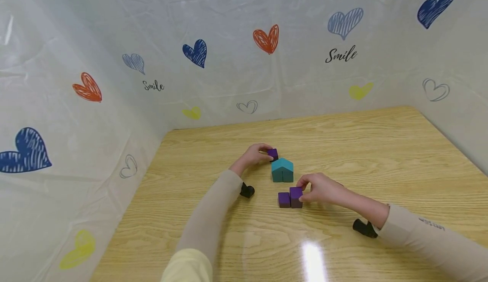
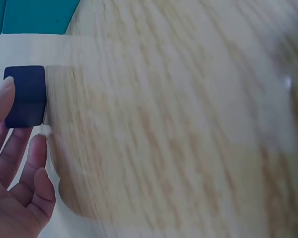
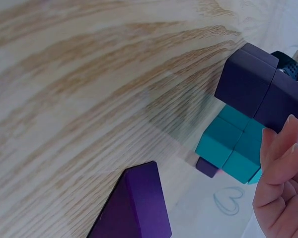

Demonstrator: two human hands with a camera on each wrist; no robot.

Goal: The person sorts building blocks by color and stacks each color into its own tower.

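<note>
Beyond the teal blocks (image 1: 282,170), my left hand (image 1: 256,155) pinches a small purple cube (image 1: 272,152) between thumb and fingers. In the left wrist view the thumb lies on the near face of this cube (image 2: 27,91), its other fingers partly behind it. The teal blocks stand together, forming a house shape with a peaked top. Nearer to me, my right hand (image 1: 322,187) grips a purple block (image 1: 295,198) by its right side. A shorter purple cube (image 1: 284,200) sits directly against that block's left side.
A purple triangular block (image 3: 139,203) lies on the wooden table (image 1: 213,163), mostly hidden by the right hand in the head view. Black wrist cameras (image 1: 364,228) stick out below both forearms. A white sheet with printed hearts (image 1: 265,39) surrounds the table's back and sides.
</note>
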